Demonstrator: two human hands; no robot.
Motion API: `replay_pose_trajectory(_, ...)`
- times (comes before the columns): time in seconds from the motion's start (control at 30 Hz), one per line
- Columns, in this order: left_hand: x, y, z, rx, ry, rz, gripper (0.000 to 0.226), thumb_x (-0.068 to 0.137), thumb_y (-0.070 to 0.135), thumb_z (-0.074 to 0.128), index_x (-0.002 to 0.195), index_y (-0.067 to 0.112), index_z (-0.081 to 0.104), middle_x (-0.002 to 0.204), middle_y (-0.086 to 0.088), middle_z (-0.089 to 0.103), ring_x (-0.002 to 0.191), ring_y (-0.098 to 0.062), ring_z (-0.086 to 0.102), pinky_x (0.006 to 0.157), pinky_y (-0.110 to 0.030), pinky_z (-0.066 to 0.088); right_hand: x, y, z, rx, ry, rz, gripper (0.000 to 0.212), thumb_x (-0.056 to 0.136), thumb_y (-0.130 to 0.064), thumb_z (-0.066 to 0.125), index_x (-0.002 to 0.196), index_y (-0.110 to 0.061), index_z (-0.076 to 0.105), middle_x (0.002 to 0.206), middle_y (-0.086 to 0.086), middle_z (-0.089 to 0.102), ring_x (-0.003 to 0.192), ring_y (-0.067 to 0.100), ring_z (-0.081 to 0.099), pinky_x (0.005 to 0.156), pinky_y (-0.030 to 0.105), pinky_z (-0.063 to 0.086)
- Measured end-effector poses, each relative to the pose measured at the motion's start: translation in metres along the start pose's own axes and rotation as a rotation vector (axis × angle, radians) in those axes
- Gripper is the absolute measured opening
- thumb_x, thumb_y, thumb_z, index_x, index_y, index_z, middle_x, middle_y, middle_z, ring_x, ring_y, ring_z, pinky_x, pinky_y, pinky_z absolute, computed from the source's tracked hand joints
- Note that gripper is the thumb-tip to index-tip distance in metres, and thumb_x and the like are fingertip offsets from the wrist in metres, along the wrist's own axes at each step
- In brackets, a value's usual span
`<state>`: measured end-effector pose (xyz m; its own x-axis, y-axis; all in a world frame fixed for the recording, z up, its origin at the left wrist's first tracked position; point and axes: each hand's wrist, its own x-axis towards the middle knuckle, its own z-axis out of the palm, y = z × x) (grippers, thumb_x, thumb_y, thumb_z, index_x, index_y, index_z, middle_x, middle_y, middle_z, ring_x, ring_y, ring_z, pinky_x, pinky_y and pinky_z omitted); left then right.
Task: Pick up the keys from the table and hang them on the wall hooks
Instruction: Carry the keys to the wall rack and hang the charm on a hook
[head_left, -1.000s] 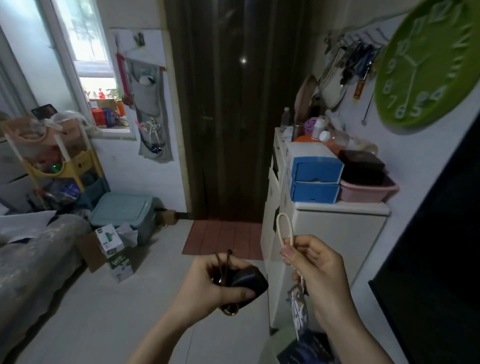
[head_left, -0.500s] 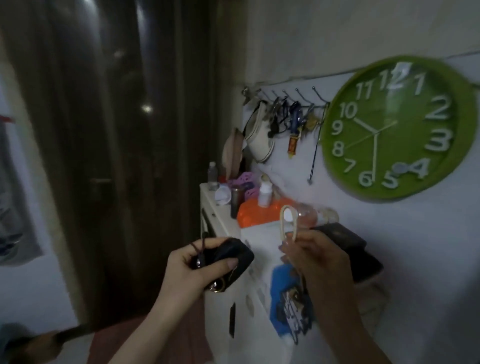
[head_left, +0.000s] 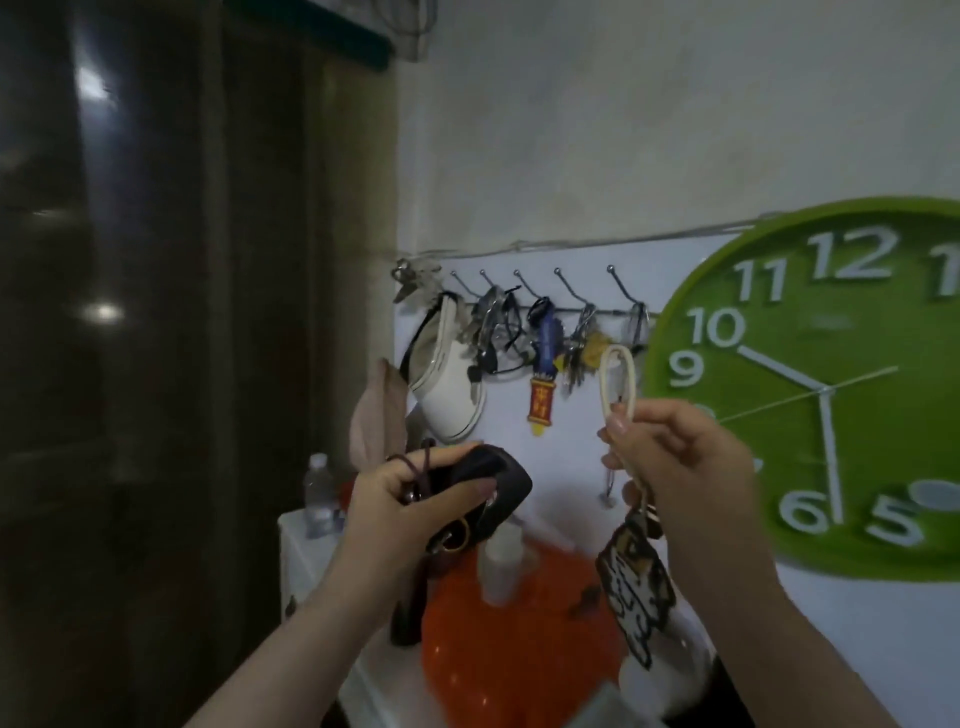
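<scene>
The left hand (head_left: 410, 499) is closed around a black key pouch (head_left: 488, 488); the right hand (head_left: 680, 457) pinches a cream loop (head_left: 617, 384) upright, its tag (head_left: 634, 587) dangling below. Beyond the fingers (head_left: 618, 426), the hook rack (head_left: 545, 306) is crowded: the loop could snag hanging keys or slip off.

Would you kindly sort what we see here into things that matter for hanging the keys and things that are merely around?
Part of the job:
- left hand gripping the black key pouch
- right hand holding the cream loop keychain
- wall hook rail

Merely around:
- green clock
- orange container
- water bottle
- white cap
</scene>
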<state>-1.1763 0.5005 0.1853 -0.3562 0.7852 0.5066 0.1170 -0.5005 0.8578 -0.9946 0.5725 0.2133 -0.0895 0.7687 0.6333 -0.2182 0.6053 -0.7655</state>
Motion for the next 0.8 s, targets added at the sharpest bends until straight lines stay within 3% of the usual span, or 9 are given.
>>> replay_pose_trajectory(0.07,0.035,-0.016,-0.002,-0.016,-0.037,-0.002,0.025,0.054,0.022,0.075,0.068,0.043,0.075,0.073,0.016,0.077,0.069,-0.005,0.072,0.052,-0.016,0.056,0.02,0.008,0.008,-0.032,0.041,-0.005,0.005,0.081,-0.016,0.067,0.077,-0.013,0.068,0.06,0.002,0.063,0.051,0.004,0.06,0.039,0.017,0.041)
replay_pose_trajectory(0.17,0.087,-0.041,0.001,-0.142,-0.106,-0.004,0.026,0.052,0.017,0.075,0.075,0.029,0.078,0.076,0.002,0.079,0.071,-0.015,0.073,0.054,-0.022,0.058,0.047,0.022,0.018,-0.109,0.164,-0.013,0.005,0.08,-0.017,0.068,0.08,-0.012,0.069,0.064,0.001,0.065,0.052,0.002,0.062,0.041,0.016,0.044)
replay_pose_trajectory(0.33,0.16,-0.074,0.012,-0.236,-0.246,0.032,0.027,0.064,0.007,0.077,0.08,0.028,0.078,0.076,-0.001,0.078,0.072,-0.018,0.072,0.054,-0.026,0.058,0.081,0.039,0.036,-0.229,0.306,-0.056,0.005,0.081,-0.011,0.067,0.076,-0.009,0.066,0.065,0.004,0.066,0.051,0.004,0.059,0.044,0.017,0.044)
replay_pose_trajectory(0.43,0.195,-0.088,0.014,-0.338,-0.376,0.012,0.029,0.055,0.02,0.078,0.083,0.027,0.078,0.076,-0.001,0.079,0.069,-0.017,0.073,0.051,-0.023,0.055,0.104,0.044,0.05,-0.288,0.423,-0.067,0.01,0.082,-0.01,0.066,0.074,-0.011,0.061,0.064,0.005,0.061,0.045,0.002,0.055,0.039,0.015,0.039)
replay_pose_trajectory(0.5,0.21,-0.087,0.017,-0.382,-0.441,-0.013,0.037,0.052,0.024,0.078,0.089,0.024,0.077,0.082,-0.004,0.079,0.073,-0.021,0.073,0.053,-0.026,0.056,0.117,0.043,0.055,-0.331,0.458,-0.05,0.012,0.082,-0.012,0.066,0.073,-0.012,0.059,0.061,0.003,0.061,0.042,0.0,0.054,0.036,0.013,0.037)
replay_pose_trajectory(0.6,0.242,-0.092,0.02,-0.412,-0.503,-0.037,0.026,0.062,0.014,0.079,0.085,0.027,0.077,0.081,0.001,0.079,0.077,-0.02,0.072,0.061,-0.03,0.06,0.148,0.044,0.072,-0.424,0.521,-0.037,0.011,0.083,-0.015,0.066,0.074,-0.01,0.062,0.061,0.004,0.06,0.041,0.001,0.053,0.037,0.012,0.037)
replay_pose_trajectory(0.73,0.269,-0.09,0.024,-0.448,-0.561,-0.001,0.028,0.067,0.008,0.078,0.074,0.035,0.077,0.07,0.009,0.078,0.068,-0.013,0.072,0.05,-0.022,0.055,0.191,0.043,0.085,-0.488,0.581,-0.014,0.013,0.083,-0.018,0.067,0.073,-0.01,0.065,0.065,0.004,0.065,0.059,0.016,0.06,0.057,0.026,0.05)
replay_pose_trajectory(0.8,0.282,-0.091,0.023,-0.458,-0.575,0.003,0.028,0.066,0.01,0.078,0.076,0.036,0.076,0.073,0.008,0.078,0.071,-0.014,0.073,0.053,-0.024,0.057,0.21,0.043,0.087,-0.541,0.62,0.002,0.016,0.083,-0.018,0.066,0.068,-0.011,0.063,0.062,0.002,0.064,0.052,0.013,0.058,0.05,0.026,0.048)
